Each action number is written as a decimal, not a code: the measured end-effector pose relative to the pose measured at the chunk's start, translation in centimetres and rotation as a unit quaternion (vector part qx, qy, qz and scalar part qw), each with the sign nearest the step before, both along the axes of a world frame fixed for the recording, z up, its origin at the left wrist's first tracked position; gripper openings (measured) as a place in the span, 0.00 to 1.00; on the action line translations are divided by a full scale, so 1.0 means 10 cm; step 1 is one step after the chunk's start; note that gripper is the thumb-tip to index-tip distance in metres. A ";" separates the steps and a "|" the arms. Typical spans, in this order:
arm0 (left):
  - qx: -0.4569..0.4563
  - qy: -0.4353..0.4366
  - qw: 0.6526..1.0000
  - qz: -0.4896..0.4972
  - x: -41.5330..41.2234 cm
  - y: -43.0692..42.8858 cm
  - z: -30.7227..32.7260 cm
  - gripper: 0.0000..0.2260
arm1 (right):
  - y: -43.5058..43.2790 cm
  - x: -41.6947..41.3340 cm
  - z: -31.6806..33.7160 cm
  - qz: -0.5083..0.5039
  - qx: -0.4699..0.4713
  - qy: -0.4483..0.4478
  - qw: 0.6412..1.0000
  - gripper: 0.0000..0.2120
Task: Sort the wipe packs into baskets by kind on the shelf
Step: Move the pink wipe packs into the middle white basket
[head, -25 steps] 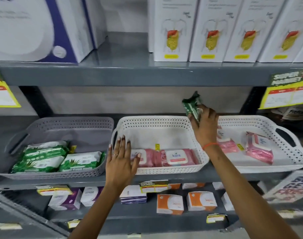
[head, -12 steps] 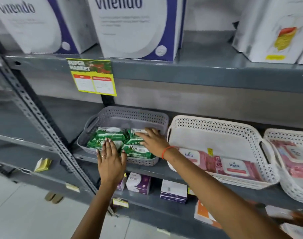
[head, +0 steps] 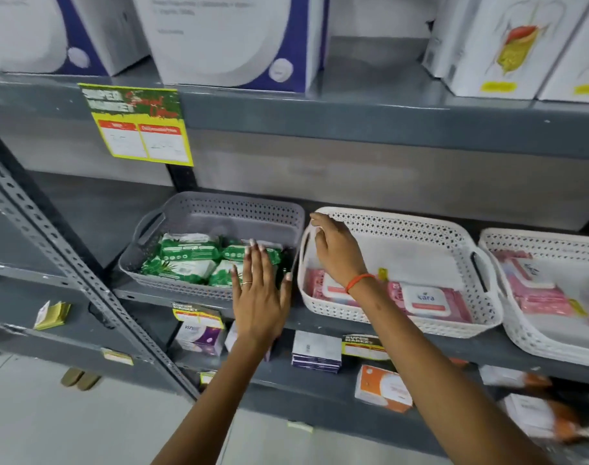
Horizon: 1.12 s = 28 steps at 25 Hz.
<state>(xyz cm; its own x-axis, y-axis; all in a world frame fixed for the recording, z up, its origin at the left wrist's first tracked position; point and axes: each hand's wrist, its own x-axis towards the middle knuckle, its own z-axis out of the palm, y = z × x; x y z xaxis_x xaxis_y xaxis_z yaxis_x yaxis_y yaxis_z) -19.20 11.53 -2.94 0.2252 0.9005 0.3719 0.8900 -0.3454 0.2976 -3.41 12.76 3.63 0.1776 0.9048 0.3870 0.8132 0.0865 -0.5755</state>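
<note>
A grey basket (head: 219, 209) on the middle shelf holds several green wipe packs (head: 185, 260). My left hand (head: 261, 290) is flat and spread against the front right corner of that basket, holding nothing. Right of it stands a white basket (head: 404, 226) with pink wipe packs (head: 427, 302) along its front. My right hand (head: 335, 250) hovers over the white basket's left handle, fingers curled loosely and holding nothing. A second white basket (head: 534, 241) at the far right also holds pink packs (head: 534, 290).
Large white boxes (head: 239, 38) fill the shelf above, and a yellow price tag (head: 138, 125) hangs from its edge. Small boxes (head: 316, 350) sit on the shelf below. A slotted metal upright (head: 51, 243) runs diagonally at the left. Floor lies below.
My right hand carried a green pack to the grey basket, let it go there, and has drawn back right to the white basket's left rim. The view swung left.
</note>
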 end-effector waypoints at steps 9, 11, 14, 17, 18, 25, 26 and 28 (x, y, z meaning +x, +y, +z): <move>-0.020 0.108 0.977 -0.181 1.12 -0.30 0.02 0.32 | -0.85 1.80 -0.22 -0.336 0.069 -0.023 0.939 0.16; -0.022 0.114 0.977 -0.177 1.12 -0.30 -0.01 0.33 | -1.03 2.28 -0.32 -0.403 -0.037 -0.039 0.914 0.19; -0.022 0.105 0.979 -0.176 1.11 -0.31 -0.02 0.31 | -1.23 2.74 -0.47 -0.441 -0.265 -0.020 0.857 0.31; -0.025 0.095 0.978 -0.183 1.11 -0.33 0.02 0.31 | -1.28 2.88 -0.56 -0.416 -0.354 -0.018 0.838 0.36; -0.022 0.095 0.978 -0.187 1.10 -0.34 0.03 0.31 | -1.28 2.88 -0.55 -0.415 -0.357 -0.020 0.837 0.37; 0.008 0.077 0.990 -0.114 0.81 -0.26 0.00 0.33 | -1.08 2.40 -0.26 -0.447 0.022 -0.011 0.894 0.31; 0.008 0.070 0.992 -0.106 0.77 -0.25 0.00 0.34 | -1.03 2.22 -0.18 -0.404 0.090 -0.012 0.910 0.31; 0.015 0.053 0.994 -0.094 0.71 -0.23 0.00 0.36 | -0.89 1.82 -0.02 -0.291 0.138 0.013 0.947 0.33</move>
